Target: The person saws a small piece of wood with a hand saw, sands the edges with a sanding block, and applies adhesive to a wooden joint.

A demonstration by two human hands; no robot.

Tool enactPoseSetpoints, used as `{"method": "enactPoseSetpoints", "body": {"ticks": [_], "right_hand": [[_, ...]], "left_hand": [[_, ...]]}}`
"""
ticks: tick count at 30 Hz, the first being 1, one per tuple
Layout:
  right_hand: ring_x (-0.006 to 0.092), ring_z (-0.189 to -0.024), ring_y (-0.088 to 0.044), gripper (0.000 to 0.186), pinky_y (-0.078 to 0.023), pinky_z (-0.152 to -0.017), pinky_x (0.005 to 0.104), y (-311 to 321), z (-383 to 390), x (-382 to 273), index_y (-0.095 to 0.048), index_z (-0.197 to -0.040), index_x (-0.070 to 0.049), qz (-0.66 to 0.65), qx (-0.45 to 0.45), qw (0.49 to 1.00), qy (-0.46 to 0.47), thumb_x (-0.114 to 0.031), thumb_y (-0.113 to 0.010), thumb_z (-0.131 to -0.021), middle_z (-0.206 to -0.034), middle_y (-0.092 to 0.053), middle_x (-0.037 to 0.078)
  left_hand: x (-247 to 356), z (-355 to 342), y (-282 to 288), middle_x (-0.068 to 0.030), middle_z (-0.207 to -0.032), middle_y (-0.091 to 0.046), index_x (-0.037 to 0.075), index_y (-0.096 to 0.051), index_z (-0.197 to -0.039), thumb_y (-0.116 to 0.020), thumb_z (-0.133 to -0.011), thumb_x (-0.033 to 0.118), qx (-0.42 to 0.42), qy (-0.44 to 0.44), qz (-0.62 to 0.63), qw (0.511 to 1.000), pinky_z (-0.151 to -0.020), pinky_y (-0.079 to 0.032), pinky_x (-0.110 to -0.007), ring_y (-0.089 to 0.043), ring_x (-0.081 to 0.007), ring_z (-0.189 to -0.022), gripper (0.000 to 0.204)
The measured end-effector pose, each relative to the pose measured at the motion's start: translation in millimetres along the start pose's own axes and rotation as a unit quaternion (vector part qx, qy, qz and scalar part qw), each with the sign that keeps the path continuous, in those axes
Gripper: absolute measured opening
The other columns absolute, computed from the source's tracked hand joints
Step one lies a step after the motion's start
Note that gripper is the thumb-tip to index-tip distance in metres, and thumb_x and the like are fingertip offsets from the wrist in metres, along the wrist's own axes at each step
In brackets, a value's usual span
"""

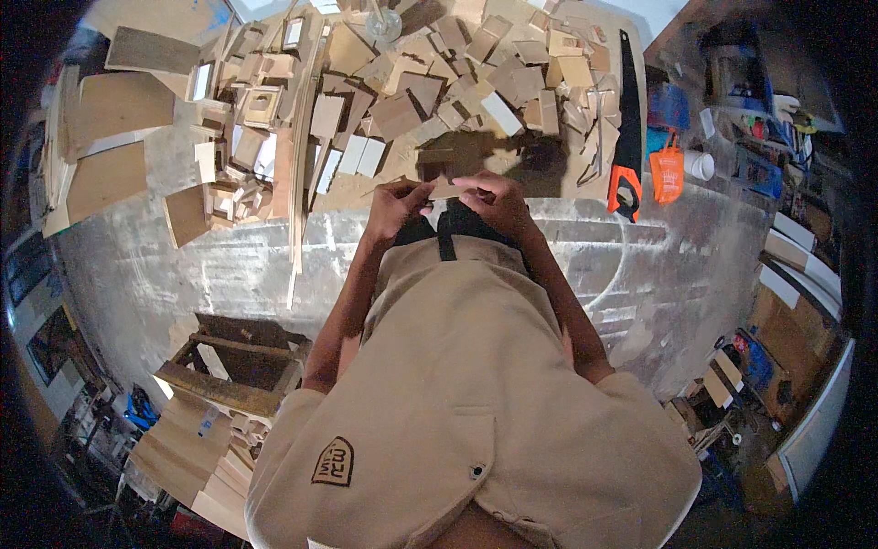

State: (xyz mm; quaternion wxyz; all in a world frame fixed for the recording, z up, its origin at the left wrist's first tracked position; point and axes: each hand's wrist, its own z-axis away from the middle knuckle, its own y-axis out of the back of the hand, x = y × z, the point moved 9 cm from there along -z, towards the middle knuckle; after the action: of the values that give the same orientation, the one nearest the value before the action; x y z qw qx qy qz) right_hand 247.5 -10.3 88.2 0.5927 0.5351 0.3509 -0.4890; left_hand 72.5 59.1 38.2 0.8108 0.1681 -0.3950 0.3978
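Tan pc held btwn L hand & R hand, wood scraps nearby

a woodworking workshop is seen here. a tan work surface is strewn with small wood offcuts, and a handsaw with a black blade and an orange-and-black handle is laid along its right side. long strips and flat boards are gathered at the left. the grey floor is marked with pale smears, and a wooden frame is set at the lower left.
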Motion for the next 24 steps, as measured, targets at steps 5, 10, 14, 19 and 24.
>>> {"method": "enactPoseSetpoints", "body": {"ticks": [5,10,14,19,24], "right_hand": [[0.0121,-0.083,-0.067,0.027,-0.054,-0.072,0.0268,-21.7,3.8,48.9,-0.068,-0.112,-0.002,-0.023,0.072,0.995,-0.062,-0.009,-0.070,-0.086,-0.091,-0.070,0.008],[0.0141,-0.078,-0.069,0.019,-0.056,-0.073,0.0267,-26.7,3.0,102.2,-0.069,-0.099,0.001,-0.018,0.109,0.985,-0.131,-0.010,-0.075,-0.085,-0.089,-0.072,0.009],[0.0129,-0.076,-0.068,0.016,-0.055,-0.073,0.0266,-33.5,3.1,119.5,-0.071,-0.097,0.002,-0.043,0.141,0.975,-0.165,-0.010,-0.074,-0.085,-0.087,-0.072,0.008],[0.0177,-0.087,-0.070,0.026,-0.054,-0.081,0.0310,-34.9,8.6,133.6,-0.074,-0.097,-0.005,-0.080,0.149,0.961,-0.218,-0.023,-0.080,-0.080,-0.092,-0.074,0.007],[0.0137,-0.083,-0.070,0.025,-0.055,-0.076,0.0280,-41.0,13.0,139.6,-0.074,-0.102,-0.005,-0.168,0.148,0.942,-0.251,-0.022,-0.077,-0.084,-0.092,-0.074,0.006]], "left_hand": [[-13.9,-6.6,15.6,-0.0085,-0.081,-0.072,-0.004,-0.073,-0.095,-0.071,-0.091,0.019,0.043,-0.065,-0.023,0.997,-0.068,-0.053,-0.025,-0.066,-0.0114,-0.072,0.023],[-21.9,-16.4,25.6,-0.0099,-0.083,-0.073,-0.006,-0.072,-0.096,-0.072,-0.090,0.017,0.063,-0.079,-0.009,0.995,-0.067,-0.053,-0.026,-0.067,-0.0119,-0.074,0.024],[-39.6,-25.5,30.9,-0.0110,-0.084,-0.073,-0.006,-0.072,-0.097,-0.072,-0.089,0.016,0.081,-0.084,0.017,0.993,-0.066,-0.054,-0.027,-0.067,-0.0127,-0.074,0.023],[-44.4,-27.0,31.4,-0.0127,-0.088,-0.074,-0.005,-0.072,-0.101,-0.073,-0.088,0.014,0.102,-0.047,-0.035,0.993,-0.070,-0.054,-0.028,-0.068,-0.0148,-0.078,0.024],[-40.5,-24.6,33.5,-0.0124,-0.088,-0.074,-0.005,-0.072,-0.101,-0.075,-0.085,0.011,0.120,-0.056,-0.062,0.989,-0.070,-0.055,-0.028,-0.068,-0.0151,-0.077,0.023]]}}
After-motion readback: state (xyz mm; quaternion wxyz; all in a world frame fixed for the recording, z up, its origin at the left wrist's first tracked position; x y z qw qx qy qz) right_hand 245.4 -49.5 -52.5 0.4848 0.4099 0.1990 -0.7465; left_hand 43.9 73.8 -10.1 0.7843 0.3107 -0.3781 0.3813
